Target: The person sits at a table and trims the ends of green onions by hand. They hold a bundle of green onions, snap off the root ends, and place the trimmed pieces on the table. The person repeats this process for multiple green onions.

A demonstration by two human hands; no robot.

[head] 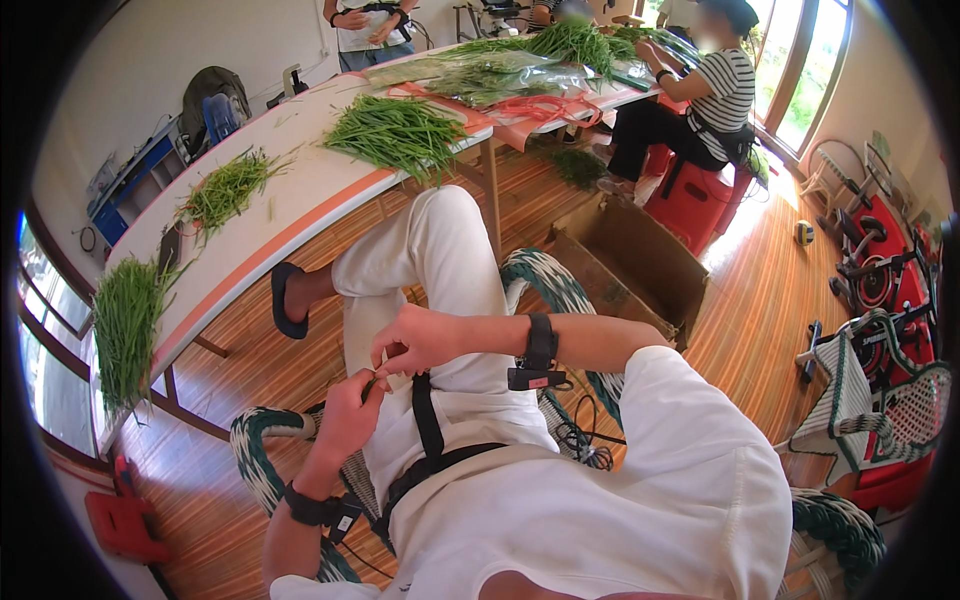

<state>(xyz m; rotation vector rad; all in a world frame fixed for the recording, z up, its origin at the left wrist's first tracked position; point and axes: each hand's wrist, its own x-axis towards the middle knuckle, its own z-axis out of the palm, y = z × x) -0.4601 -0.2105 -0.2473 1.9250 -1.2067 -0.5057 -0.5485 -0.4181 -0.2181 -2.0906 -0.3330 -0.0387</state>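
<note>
My left hand [349,416] pinches a small green piece [368,388], perhaps plant stem, between thumb and fingers above my lap. Right against it, the fingertips of my right hand [424,341] close on the upper end of the same piece; the fingers hide most of it. Both hands are well apart from the long table. On that table lie a big bundle of long green stalks [394,135], a looser pile of yellowish-green trimmings [229,191] and another bundle of stalks [127,330] hanging over the near left edge.
A cardboard box [630,262] stands on the wooden floor, right of my woven chair's armrest [551,281]. Beyond it a person [720,97] sits on red stools, handling greens. Plastic-wrapped greens [510,75] and red straps [544,110] lie on the far table. Another person stands behind.
</note>
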